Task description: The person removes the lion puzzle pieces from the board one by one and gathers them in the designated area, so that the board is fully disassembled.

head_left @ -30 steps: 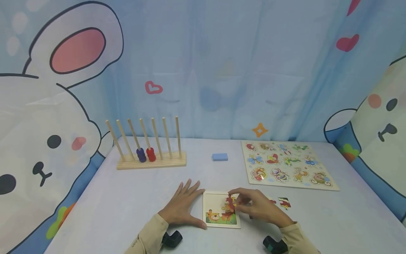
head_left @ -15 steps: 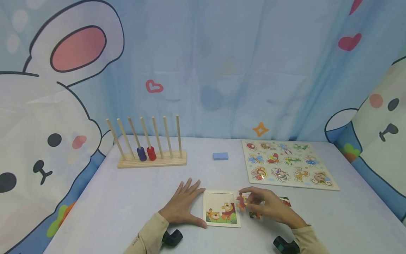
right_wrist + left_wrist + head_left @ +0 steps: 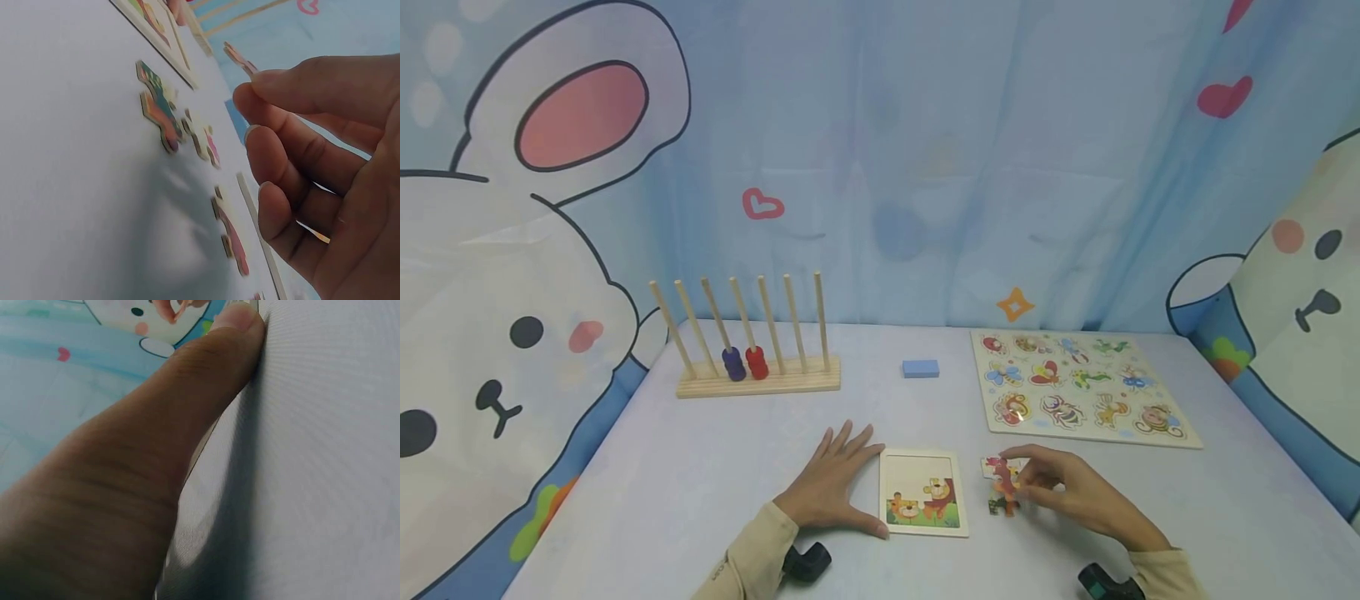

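Note:
My left hand lies spread on the table, thumb and fingertips touching the left side of a small wooden puzzle tray. Joined pieces showing a cartoon animal fill the tray's lower part; its upper part is bare wood. To the right of the tray, my right hand pinches a reddish-orange jigsaw piece between thumb and forefinger, above the table. In the right wrist view that piece appears edge-on. Below it lie loose jigsaw pieces: a green-and-orange one, a pale one and a reddish one.
A wooden peg rack with blue beads and red beads stands at the back left. A blue block lies at the back middle. Behind my right hand is a board of insect pictures. A printed curtain hangs behind.
My right hand has lifted the jigsaw piece off the tray's right side and carried it rightward over the loose pieces. My left hand has stayed at the tray.

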Demonstrator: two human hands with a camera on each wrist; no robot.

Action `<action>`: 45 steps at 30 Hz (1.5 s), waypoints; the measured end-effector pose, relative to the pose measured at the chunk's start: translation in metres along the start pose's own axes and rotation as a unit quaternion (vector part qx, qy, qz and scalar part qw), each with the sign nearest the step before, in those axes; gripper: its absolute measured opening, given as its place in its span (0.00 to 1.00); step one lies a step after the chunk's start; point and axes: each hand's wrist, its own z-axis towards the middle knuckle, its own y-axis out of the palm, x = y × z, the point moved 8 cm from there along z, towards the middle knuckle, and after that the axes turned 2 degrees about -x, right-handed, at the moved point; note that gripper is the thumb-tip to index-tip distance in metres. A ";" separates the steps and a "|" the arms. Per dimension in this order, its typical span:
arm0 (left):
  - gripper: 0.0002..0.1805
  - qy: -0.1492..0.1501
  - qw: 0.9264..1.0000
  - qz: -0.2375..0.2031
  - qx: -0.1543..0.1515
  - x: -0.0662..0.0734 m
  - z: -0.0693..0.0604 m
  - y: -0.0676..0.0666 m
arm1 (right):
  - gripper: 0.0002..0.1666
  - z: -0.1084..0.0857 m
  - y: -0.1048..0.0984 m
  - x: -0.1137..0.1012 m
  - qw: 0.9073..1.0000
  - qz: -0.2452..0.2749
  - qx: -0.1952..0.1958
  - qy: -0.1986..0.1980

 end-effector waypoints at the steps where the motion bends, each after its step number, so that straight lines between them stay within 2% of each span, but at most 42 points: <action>1: 0.62 0.000 1.000 0.000 0.000 0.000 0.000 0.000 | 0.27 -0.002 -0.002 0.001 1.000 0.001 0.001 0.004; 5: 0.61 -0.002 1.000 -0.004 -0.003 0.001 -0.001 -0.001 | 0.27 -0.008 -0.007 0.006 1.000 0.001 -0.001 0.007; 19: 0.61 -0.002 1.000 -0.008 -0.003 -0.001 -0.001 0.001 | 0.26 -0.026 -0.011 0.034 0.996 0.040 -0.020 0.074; 26: 0.61 -0.002 1.000 -0.004 -0.002 -0.001 -0.001 0.001 | 0.29 -0.032 -0.011 0.037 0.997 0.017 -0.037 0.070; 31: 0.61 -0.003 1.000 -0.006 -0.003 0.000 -0.001 0.000 | 0.29 -0.034 -0.011 0.039 0.997 -0.010 -0.032 0.075; 45: 0.61 -0.001 1.000 -0.003 -0.001 0.000 -0.001 0.001 | 0.29 -0.035 -0.009 0.041 0.997 -0.009 -0.034 0.070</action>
